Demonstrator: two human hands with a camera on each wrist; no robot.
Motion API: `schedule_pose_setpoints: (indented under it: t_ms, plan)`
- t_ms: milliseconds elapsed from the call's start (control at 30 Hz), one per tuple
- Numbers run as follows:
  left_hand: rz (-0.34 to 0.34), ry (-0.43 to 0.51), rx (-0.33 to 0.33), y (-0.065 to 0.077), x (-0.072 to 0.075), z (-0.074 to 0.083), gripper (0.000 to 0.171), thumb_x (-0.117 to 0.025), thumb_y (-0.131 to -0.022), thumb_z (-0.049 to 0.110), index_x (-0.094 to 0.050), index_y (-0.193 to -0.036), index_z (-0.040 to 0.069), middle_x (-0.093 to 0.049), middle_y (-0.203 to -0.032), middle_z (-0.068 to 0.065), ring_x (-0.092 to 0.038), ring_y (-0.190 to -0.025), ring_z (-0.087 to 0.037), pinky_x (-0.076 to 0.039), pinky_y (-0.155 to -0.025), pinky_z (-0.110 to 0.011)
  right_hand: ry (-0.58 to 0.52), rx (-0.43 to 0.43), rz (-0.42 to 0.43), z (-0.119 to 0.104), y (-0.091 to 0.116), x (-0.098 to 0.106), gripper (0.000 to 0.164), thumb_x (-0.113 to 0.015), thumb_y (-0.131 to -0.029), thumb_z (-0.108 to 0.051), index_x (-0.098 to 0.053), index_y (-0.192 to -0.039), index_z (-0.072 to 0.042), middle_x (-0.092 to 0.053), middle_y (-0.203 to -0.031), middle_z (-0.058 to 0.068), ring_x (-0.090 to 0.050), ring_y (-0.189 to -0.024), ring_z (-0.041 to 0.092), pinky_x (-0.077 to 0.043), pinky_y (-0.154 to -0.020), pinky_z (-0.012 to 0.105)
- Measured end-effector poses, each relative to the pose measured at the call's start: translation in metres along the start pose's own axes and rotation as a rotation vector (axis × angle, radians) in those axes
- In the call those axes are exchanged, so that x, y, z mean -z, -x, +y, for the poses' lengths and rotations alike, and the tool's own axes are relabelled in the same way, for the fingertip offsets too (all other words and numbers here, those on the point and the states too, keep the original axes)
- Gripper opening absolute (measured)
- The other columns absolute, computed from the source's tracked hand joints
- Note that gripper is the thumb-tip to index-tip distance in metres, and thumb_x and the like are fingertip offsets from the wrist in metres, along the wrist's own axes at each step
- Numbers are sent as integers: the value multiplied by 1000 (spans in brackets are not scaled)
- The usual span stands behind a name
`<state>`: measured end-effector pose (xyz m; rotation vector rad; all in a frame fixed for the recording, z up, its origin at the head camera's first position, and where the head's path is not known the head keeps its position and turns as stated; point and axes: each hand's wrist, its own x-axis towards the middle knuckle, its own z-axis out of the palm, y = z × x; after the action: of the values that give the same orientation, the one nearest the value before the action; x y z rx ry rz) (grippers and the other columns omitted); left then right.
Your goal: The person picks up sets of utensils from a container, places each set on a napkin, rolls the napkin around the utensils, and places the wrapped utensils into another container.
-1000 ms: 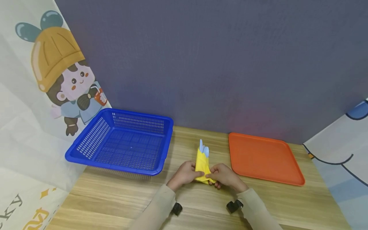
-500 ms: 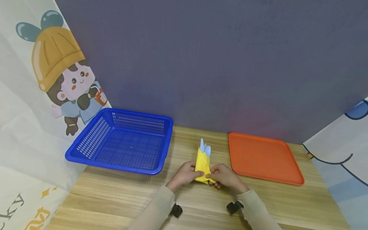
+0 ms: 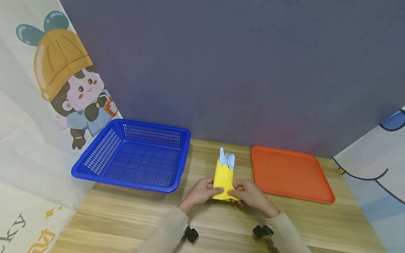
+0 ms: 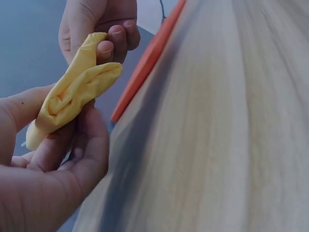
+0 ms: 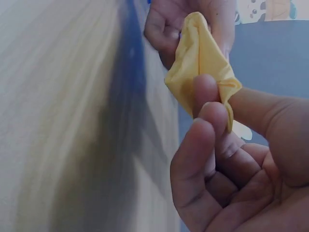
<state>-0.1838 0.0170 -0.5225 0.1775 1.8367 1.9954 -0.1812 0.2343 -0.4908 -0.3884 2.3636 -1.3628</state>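
A folded yellow napkin (image 3: 223, 177) wraps the lower part of a pale blue knife (image 3: 222, 156), fork (image 3: 226, 159) and spoon (image 3: 231, 161), whose top ends stick out of it. My left hand (image 3: 202, 191) grips the napkin's lower left side, thumb across the front. On the lower right, my right hand (image 3: 250, 194) pinches a loose corner between thumb and fingers. From below, the left wrist view shows the folded bottom end of the napkin (image 4: 72, 96) above the table. In the right wrist view the pinched napkin corner (image 5: 228, 92) shows at the right fingertips.
A blue perforated plastic basket (image 3: 184, 154) stands at the left on the wooden table (image 3: 221, 225). To the right lies an orange-red tray (image 3: 291, 175). Behind the table rises a dark grey partition (image 3: 221, 70).
The napkin with the cutlery has turned its front more toward the head camera, and more of the knife, fork and spoon shows. Both wrists have moved slightly apart; the hands keep their holds.
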Motion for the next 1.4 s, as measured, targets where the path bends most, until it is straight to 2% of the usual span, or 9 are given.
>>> schedule_pose_setpoints:
  t_ms: [167,267,400,567,633,767,967,1200,1400]
  plan:
    - [-54,174,8,3,0,3,37,-68,-91,1,-59,-124,-14,-71,-108,-22,-71,-94,-27,-59,-82,-38,32,38,19,-10,7,3,22,-71,-95,-22,-62,-87,-4,-64,-64,11,-54,-50,13,-50,-46,27]
    - [-80,216,3,5,1,5,35,-67,-92,0,-59,-123,-14,-70,-109,-23,-70,-96,-28,-58,-84,-39,47,57,29,-15,11,4,22,-70,-95,-24,-62,-87,-5,-63,-63,11,-51,-48,11,-45,-44,23]
    - [-105,230,-13,9,2,10,35,-66,-93,0,-59,-124,-13,-70,-110,-22,-70,-96,-26,-58,-85,-38,69,85,42,-23,16,5,22,-71,-95,-25,-62,-89,-6,-64,-65,10,-50,-49,10,-45,-45,23]
    - [-144,233,-29,14,4,17,37,-66,-93,2,-57,-126,-12,-70,-109,-21,-70,-94,-25,-58,-85,-37,99,156,68,-32,21,6,21,-72,-94,-25,-61,-90,-7,-59,-64,-3,-52,-52,9,-54,-49,32]
    - [-162,236,-37,15,5,19,39,-66,-93,2,-56,-127,-12,-70,-109,-22,-70,-95,-25,-57,-86,-38,102,190,76,-34,24,7,20,-72,-94,-24,-62,-91,-7,-58,-64,-6,-53,-53,8,-54,-50,32]
    - [-202,260,-56,18,5,23,42,-64,-93,2,-52,-131,-12,-69,-113,-23,-69,-99,-27,-56,-90,-39,99,227,81,-39,27,8,18,-72,-94,-22,-64,-94,-7,-61,-68,-6,-54,-54,9,-51,-48,28]
    - [-262,282,-85,22,6,29,47,-62,-94,2,-47,-135,-13,-68,-115,-23,-69,-99,-23,-55,-91,-38,52,228,49,-44,29,11,18,-71,-94,-23,-64,-96,-7,-65,-73,-3,-63,-60,19,-58,-54,38]
    - [-304,325,-106,24,7,33,48,-61,-95,3,-44,-137,-13,-67,-119,-20,-68,-103,-21,-53,-94,-39,5,274,52,-47,29,16,16,-74,-93,-20,-64,-93,-8,-63,-69,-2,-53,-57,11,-46,-49,23]
    - [-299,262,-131,25,6,38,48,-61,-96,4,-44,-138,-13,-67,-117,-22,-68,-100,-22,-55,-91,-38,-20,294,44,-48,30,16,13,-73,-93,-15,-63,-93,-7,-62,-68,-3,-51,-58,8,-43,-49,22]
